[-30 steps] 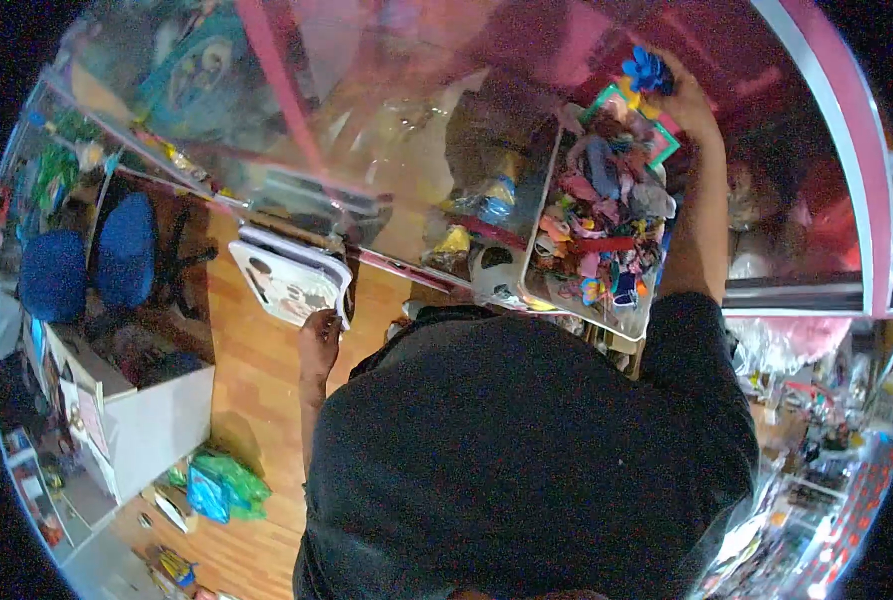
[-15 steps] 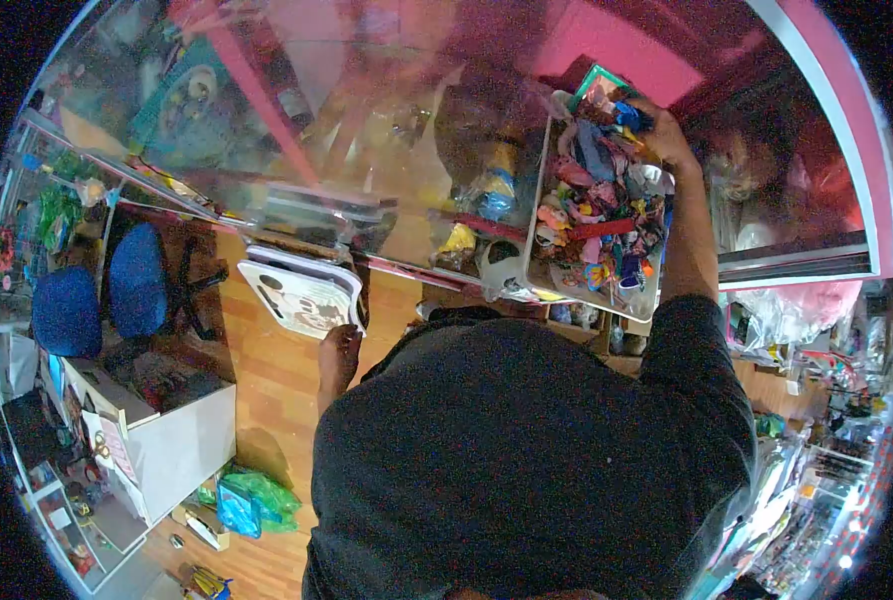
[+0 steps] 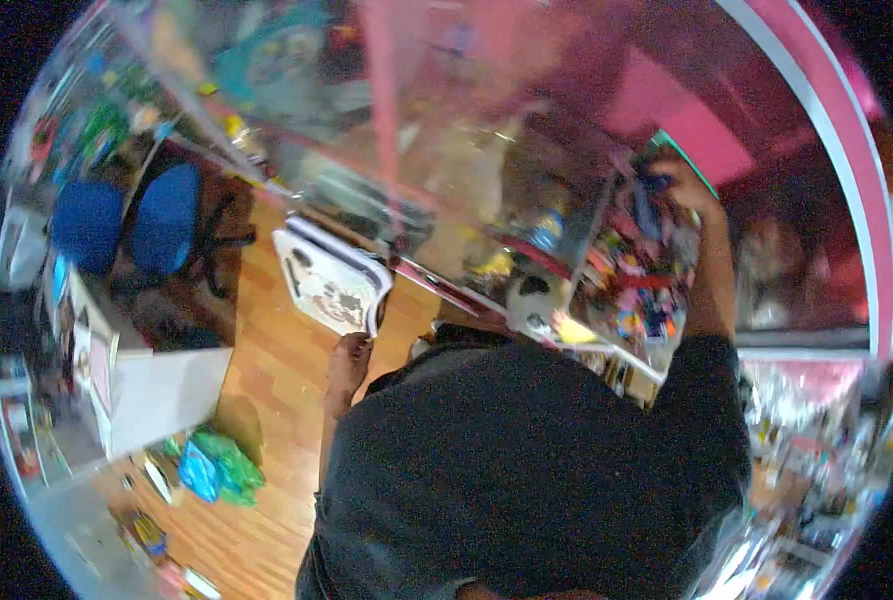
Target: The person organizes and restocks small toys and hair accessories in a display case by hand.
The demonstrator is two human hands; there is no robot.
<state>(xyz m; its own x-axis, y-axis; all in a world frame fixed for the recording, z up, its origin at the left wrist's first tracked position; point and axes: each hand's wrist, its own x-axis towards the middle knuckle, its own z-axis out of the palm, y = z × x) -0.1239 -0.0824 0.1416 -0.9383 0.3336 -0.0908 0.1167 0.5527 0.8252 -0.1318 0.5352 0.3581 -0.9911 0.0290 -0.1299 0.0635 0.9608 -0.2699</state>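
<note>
My left hand (image 3: 348, 364) is closed on the lower corner of a stack of white trays (image 3: 331, 292) with a dark cartoon print. At the right, my right hand (image 3: 682, 186) reaches over the far end of a tray of small colourful items (image 3: 634, 277). Its fingers are blurred, and what they hold, if anything, is hard to make out. A green-edged card (image 3: 688, 163) shows just beside that hand. To the left of the colourful items sits a white thing with dark spots (image 3: 531, 302).
Blue chairs (image 3: 164, 218) stand at the left, above a white box (image 3: 166, 395). Green and blue plastic bags (image 3: 228, 468) lie on the wooden floor. A glass case with a pink and white frame (image 3: 871, 200) spans the top and right.
The whole view has turned and blurred. The trays, the colourful items and both hands appear lower and further right. Near my right hand, the green-edged card has a different tilt.
</note>
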